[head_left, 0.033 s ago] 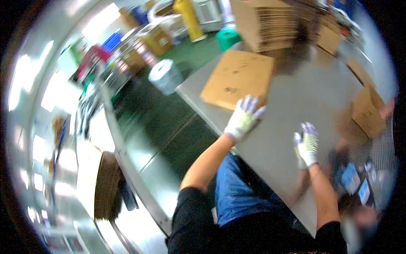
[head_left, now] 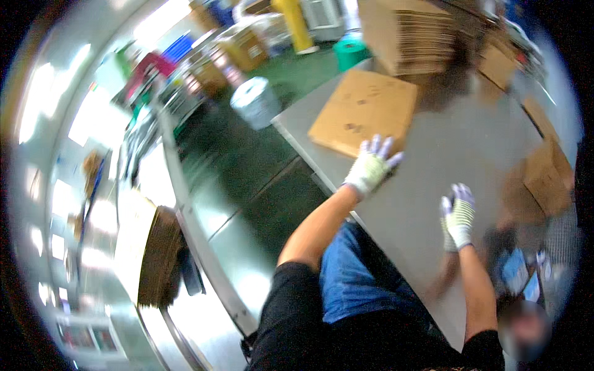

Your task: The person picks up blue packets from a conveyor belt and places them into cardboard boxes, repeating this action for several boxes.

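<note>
A flat brown cardboard piece (head_left: 365,108) with dark printed marks lies on the grey, shiny table (head_left: 470,142) ahead of me. My left hand (head_left: 372,165), in a white knit glove with pale purple fingertips, is at its near edge. Its fingers are spread and seem to touch the cardboard's near corner. Further right, my right hand (head_left: 458,213), gloved alike, hovers low over the bare tabletop with its fingers stretched out. Nothing is in its grasp, and its reflection shows beneath it.
A tall stack of flat cardboard (head_left: 424,43) stands on the table's far part. Another cardboard box (head_left: 547,179) is at the right, close to a person (head_left: 525,331) at the lower right. Left of me, folded cardboard (head_left: 164,256) rests on a long bench. A wrapped roll (head_left: 255,104) stands on the floor.
The whole view has shifted a little, so everything sits slightly further right. My hands and the cardboard keep nearly the same places relative to the table.
</note>
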Demonstrator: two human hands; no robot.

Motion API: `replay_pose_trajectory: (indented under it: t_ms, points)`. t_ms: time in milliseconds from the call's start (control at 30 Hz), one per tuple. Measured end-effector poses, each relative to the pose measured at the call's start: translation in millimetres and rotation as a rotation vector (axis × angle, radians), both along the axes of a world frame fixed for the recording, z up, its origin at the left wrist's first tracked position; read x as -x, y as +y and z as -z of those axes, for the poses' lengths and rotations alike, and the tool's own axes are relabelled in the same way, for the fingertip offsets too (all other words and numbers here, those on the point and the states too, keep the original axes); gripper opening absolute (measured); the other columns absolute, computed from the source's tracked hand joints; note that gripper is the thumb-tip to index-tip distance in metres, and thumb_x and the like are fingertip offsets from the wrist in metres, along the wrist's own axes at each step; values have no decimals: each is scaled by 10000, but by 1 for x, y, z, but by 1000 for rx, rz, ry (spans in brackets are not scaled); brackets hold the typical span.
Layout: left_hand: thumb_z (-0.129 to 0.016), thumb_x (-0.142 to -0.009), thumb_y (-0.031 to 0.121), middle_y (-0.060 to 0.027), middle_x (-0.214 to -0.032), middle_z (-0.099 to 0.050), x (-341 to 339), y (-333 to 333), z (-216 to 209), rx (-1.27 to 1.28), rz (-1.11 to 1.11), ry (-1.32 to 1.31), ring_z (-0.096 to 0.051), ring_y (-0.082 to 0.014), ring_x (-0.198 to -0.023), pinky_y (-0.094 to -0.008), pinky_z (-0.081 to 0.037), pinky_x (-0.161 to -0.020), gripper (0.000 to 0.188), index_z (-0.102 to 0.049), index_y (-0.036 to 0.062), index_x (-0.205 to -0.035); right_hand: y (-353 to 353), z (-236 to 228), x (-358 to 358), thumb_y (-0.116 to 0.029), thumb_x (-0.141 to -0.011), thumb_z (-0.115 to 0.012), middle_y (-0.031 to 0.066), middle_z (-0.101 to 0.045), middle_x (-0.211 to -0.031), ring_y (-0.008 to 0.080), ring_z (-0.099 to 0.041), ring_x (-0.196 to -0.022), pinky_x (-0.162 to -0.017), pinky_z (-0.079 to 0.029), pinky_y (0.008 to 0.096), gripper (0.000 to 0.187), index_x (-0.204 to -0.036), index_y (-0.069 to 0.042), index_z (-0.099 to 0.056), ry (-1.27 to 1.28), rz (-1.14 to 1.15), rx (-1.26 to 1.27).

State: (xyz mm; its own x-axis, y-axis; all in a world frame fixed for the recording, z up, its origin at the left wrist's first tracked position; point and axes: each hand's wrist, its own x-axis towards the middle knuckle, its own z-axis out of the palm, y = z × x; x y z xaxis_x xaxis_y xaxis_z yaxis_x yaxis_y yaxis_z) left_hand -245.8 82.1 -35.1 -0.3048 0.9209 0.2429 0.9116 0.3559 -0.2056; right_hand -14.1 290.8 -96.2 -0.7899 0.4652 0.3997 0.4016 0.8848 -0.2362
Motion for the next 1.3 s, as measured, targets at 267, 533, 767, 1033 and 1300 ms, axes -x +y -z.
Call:
replay_pose_trajectory:
  t_ms: [267, 533, 767, 1033, 1300]
  points:
    - [-448, -890, 228, -250, -1171, -507, 17, 1, 43, -46, 4, -37, -528, -446, -1029, -517, -466, -847, 334, -491, 207, -1221, 12, 35, 1, -289, -888, -521, 149, -451, -1332, 312, -407, -1247, -1038, -330, 418, 431, -1258, -71, -484, -26, -3, -143]
    - [-466, -836, 186, -66, -838, -537, -19, -29, 13, -306, 119, 42, -558, -225, -766, -352, -442, -695, 298, -537, 104, -1114, 14, 46, 8, -249, -892, -523, 174, -459, -1322, 342, -406, -1247, -1057, -320, 421, 404, -1241, -46, -499, 175, -74, 47]
    - [-572, -735, 75, -130, -955, -564, -103, -84, -115, -1010, 273, -315, -553, -321, -881, -400, -442, -763, 371, -540, 44, -1103, 45, 53, 1, -320, -954, -448, 152, -461, -1347, 296, -426, -1243, -1042, -339, 394, 436, -1269, -20, -484, 171, 19, 788]
    - [-564, -819, -1, -145, -924, -546, -149, -124, -117, -1170, 372, -945, -572, -283, -818, -333, -457, -723, 235, -530, 6, -1052, 91, -53, -77, -367, -978, -367, 118, -399, -1396, 252, -380, -1278, -1074, -285, 374, 503, -1351, -30, -372, 747, -310, 1436]
    - [-613, -863, 158, -93, -943, -572, -166, -95, -118, -1008, 566, -1365, -566, -219, -906, -324, -437, -829, 188, -553, 36, -992, 120, -80, -212, -354, -983, -347, 112, -347, -1439, 249, -330, -1319, -1114, -234, 380, 530, -1418, -55, -301, 1083, -249, 1510]
